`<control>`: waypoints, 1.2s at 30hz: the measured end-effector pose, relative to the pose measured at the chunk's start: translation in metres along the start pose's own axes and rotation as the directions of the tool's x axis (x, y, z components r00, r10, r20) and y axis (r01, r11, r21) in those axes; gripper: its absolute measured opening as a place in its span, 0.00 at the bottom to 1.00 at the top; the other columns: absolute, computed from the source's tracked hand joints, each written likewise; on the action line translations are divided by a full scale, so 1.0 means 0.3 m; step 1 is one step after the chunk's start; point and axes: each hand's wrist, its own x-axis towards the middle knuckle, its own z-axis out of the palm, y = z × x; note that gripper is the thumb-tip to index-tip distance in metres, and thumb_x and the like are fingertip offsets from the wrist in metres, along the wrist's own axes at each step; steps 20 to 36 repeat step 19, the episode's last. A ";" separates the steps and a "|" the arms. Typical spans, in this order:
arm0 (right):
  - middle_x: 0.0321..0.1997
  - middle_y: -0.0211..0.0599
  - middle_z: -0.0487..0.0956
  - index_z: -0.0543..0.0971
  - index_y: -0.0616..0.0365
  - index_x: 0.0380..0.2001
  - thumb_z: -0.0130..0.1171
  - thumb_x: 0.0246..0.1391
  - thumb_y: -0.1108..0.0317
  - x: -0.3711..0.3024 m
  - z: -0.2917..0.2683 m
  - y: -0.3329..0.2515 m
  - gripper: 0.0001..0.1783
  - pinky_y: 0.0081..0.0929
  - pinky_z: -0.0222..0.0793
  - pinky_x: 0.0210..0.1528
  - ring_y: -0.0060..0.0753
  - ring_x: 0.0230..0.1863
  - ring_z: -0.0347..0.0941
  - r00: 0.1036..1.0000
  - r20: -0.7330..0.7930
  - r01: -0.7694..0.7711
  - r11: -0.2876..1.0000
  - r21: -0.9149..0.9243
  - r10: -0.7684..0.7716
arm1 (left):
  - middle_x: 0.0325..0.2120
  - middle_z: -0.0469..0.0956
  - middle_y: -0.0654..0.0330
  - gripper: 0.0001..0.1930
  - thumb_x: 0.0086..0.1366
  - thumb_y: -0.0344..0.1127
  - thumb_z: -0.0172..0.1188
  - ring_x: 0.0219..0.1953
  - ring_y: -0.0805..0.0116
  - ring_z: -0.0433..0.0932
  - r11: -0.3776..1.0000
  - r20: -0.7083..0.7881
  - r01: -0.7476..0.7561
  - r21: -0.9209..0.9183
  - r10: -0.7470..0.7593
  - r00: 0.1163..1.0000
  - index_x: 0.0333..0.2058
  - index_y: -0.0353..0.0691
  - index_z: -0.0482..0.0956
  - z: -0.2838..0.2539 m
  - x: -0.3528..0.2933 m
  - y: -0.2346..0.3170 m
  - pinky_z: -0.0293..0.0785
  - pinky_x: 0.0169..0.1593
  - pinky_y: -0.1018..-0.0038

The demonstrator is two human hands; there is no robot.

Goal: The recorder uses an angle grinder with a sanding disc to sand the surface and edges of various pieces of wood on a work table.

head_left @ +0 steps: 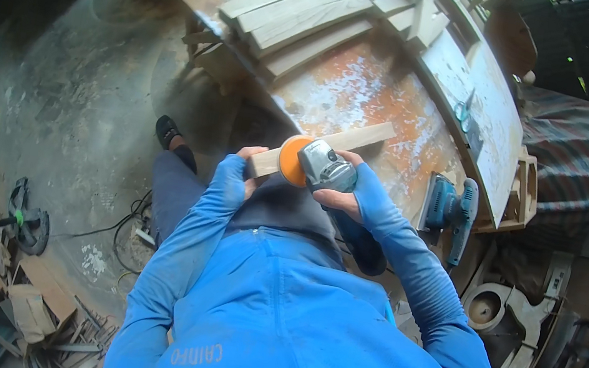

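My left hand [248, 171] is closed around the near left end of a pale wooden strip [371, 137], which slants up to the right with its far end over the workbench. In my right hand [356, 188] is a grey and silver power sander [330, 169], gripped by its body. Its round orange disc [294, 159] is turned toward the strip and overlaps it close to my left hand. Whether the disc touches the wood I cannot tell.
Stacked pale boards [303, 14] lie on the worn workbench [340, 98] ahead. A blue-green sander [450, 208] rests at the bench's right. Wood scraps [40, 305] and a black cable [119, 225] are on the left floor; a machine with a handwheel [578, 350] stands lower right.
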 end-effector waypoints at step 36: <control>0.33 0.40 0.84 0.77 0.66 0.50 0.71 0.50 0.58 0.113 -0.576 0.276 0.29 0.29 0.79 0.35 0.32 0.30 0.81 0.937 -0.347 0.050 0.999 0.019 -0.040 | 0.45 0.80 0.59 0.27 0.58 0.20 0.69 0.48 0.71 0.77 0.976 0.002 -0.056 0.212 0.057 0.998 0.56 0.41 0.73 -0.017 0.006 -0.091 0.71 0.55 0.74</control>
